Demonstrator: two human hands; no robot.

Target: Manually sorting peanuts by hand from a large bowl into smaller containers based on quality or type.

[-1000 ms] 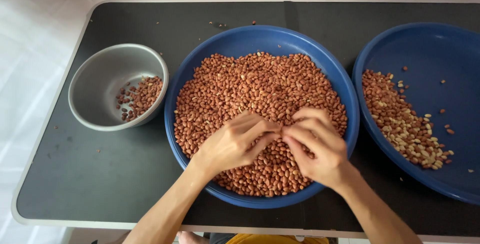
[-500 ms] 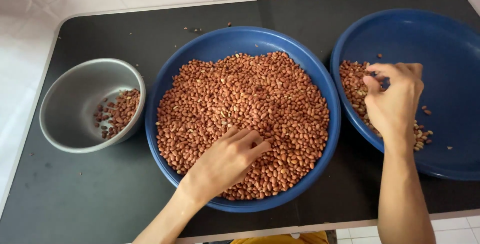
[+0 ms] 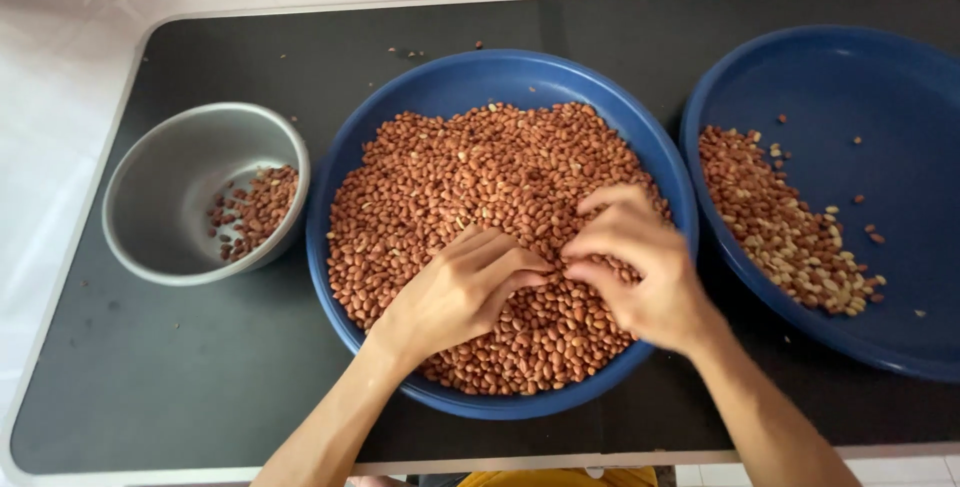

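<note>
Both hands are resting on the peanuts (image 3: 470, 197) filling the middle blue bowl (image 3: 500, 82). The left hand (image 3: 455, 292) is lying with fingers loosely together; the right hand (image 3: 640, 267) is pinching its fingertips together among the nuts, though whether they grip one I cannot tell.

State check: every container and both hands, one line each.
Middle basin: heaped with peanuts.
Right basin: small pile at its left side, mostly bare.
Grey bowl: a few peanuts at its right side.
Left hand: on the peanuts, fingers curled.
Right hand: on the peanuts, fingertips meeting the left's.
</note>
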